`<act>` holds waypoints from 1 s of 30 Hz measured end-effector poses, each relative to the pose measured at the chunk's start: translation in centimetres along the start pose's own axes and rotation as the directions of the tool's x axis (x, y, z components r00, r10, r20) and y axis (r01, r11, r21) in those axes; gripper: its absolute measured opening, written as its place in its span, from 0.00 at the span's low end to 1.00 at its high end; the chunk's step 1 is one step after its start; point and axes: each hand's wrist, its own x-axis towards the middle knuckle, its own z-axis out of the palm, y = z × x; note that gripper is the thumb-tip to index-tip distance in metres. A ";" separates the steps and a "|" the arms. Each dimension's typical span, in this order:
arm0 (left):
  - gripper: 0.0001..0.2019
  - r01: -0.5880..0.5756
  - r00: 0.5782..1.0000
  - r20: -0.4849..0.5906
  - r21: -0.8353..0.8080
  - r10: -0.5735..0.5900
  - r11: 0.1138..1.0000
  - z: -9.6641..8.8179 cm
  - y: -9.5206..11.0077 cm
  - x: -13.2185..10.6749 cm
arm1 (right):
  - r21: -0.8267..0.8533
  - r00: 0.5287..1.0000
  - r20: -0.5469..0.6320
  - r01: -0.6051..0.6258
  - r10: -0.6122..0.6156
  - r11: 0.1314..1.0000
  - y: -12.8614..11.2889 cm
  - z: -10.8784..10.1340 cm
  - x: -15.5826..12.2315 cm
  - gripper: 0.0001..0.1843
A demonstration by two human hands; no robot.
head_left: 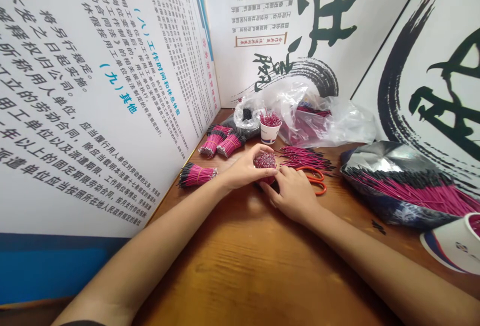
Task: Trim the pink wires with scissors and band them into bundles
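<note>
A round bundle of pink wires [265,162] stands on the wooden table with its metallic tips facing up. My left hand [242,168] is curled around its left side, thumb across the front. My right hand [294,192] is at its lower right, fingers drawn together; what they pinch is hidden. Just right of that hand lie orange-handled scissors [317,178]. Loose pink wires with black ends [307,158] are spread behind them. A paper cup [270,133] filled with pink wires stands behind the bundle.
Tied wire bundles [197,174] lie at left, close to the wall panel [123,91]. Clear plastic bags [326,121] sit at the back. An open bag of wires [405,186] is at right, with a large paper cup [452,243] nearer and small black pieces [378,226] beside it.
</note>
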 end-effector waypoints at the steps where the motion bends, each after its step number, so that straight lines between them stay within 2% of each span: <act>1: 0.27 -0.043 0.998 -0.035 -0.017 0.043 0.999 0.4 0.0 0.0 | 0.005 1.000 0.002 0.000 0.000 1.000 0.0 0.1 0.0 0.26; 4: 0.24 -0.185 0.976 -0.107 0.033 0.188 0.982 1.5 0.5 0.0 | 0.018 1.000 -0.002 -0.007 0.007 1.000 0.1 0.3 0.0 0.26; 8: 0.15 -0.289 0.938 -0.123 0.238 0.324 0.927 2.4 1.0 -0.1 | 0.067 1.000 -0.029 0.014 -0.013 0.998 0.2 0.4 -0.1 0.22; 13: 0.02 -0.267 0.934 -0.127 0.376 0.334 0.887 2.8 1.3 -0.1 | 0.062 1.000 -0.001 0.010 -0.010 0.998 0.2 0.4 -0.1 0.22; 17: 0.02 -0.287 0.919 -0.153 0.371 0.363 0.883 2.7 1.0 0.1 | 0.077 1.000 -0.014 0.020 -0.019 0.997 0.2 0.4 0.0 0.23; 19: 0.02 -0.281 0.911 -0.199 0.341 0.361 0.897 2.6 0.6 0.3 | 0.093 0.999 -0.024 0.027 -0.025 0.995 0.2 0.4 0.0 0.24; 22: 0.02 -0.217 0.892 -0.344 0.243 0.293 0.946 2.3 -0.1 0.6 | 0.102 0.999 -0.032 0.034 -0.030 0.994 0.1 0.4 0.0 0.23; 25: 0.04 -0.126 0.879 -0.453 0.078 0.147 0.989 1.9 -0.7 1.0 | 0.112 0.999 -0.042 0.033 -0.029 0.993 0.1 0.3 0.1 0.22; 28: 0.05 -0.031 0.877 -0.479 -0.155 -0.047 0.987 1.3 -1.3 1.4 | 0.134 0.998 -0.051 0.029 -0.022 0.991 0.1 0.3 0.1 0.22; 30: 0.04 0.056 0.874 -0.455 -0.248 -0.168 0.967 0.8 -1.6 1.6 | 0.145 0.998 -0.055 0.027 -0.019 0.989 0.2 0.4 0.1 0.21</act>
